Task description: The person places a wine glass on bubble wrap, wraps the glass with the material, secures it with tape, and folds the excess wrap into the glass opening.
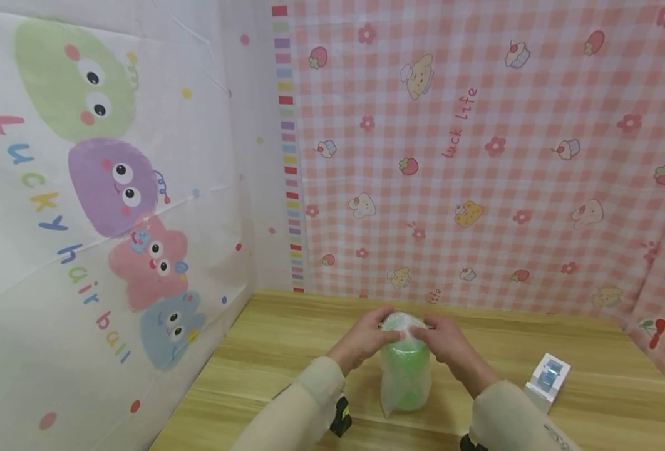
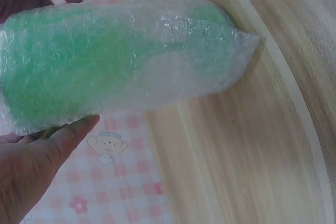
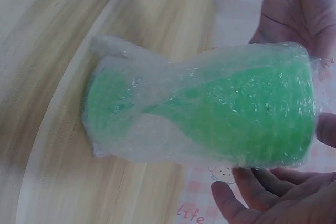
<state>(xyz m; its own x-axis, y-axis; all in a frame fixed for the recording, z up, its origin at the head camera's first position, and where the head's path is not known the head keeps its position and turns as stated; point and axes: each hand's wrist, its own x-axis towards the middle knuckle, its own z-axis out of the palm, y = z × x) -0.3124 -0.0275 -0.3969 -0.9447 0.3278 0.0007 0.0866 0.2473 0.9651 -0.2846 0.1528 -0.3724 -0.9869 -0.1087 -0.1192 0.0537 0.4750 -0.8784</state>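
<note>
A green thing wrapped in clear bubble wrap (image 1: 407,373) is held upright close over the wooden table, between both hands. In the right wrist view its green part (image 3: 252,114) narrows to a pale waist and widens again, like an hourglass. My left hand (image 1: 366,338) holds its upper left side, thumb toward the front. On the upper right side is my right hand (image 1: 453,344), its thumb over the top end and its fingers (image 3: 252,192) along the side. A loose corner of wrap (image 2: 247,45) sticks out at the lower end.
A small white box or stand with a blue panel (image 1: 549,379) is on the right of the wooden table (image 1: 276,326). Pink checked cloth (image 1: 389,156) hangs behind the table, and a white printed sheet (image 1: 197,144) hangs on the left.
</note>
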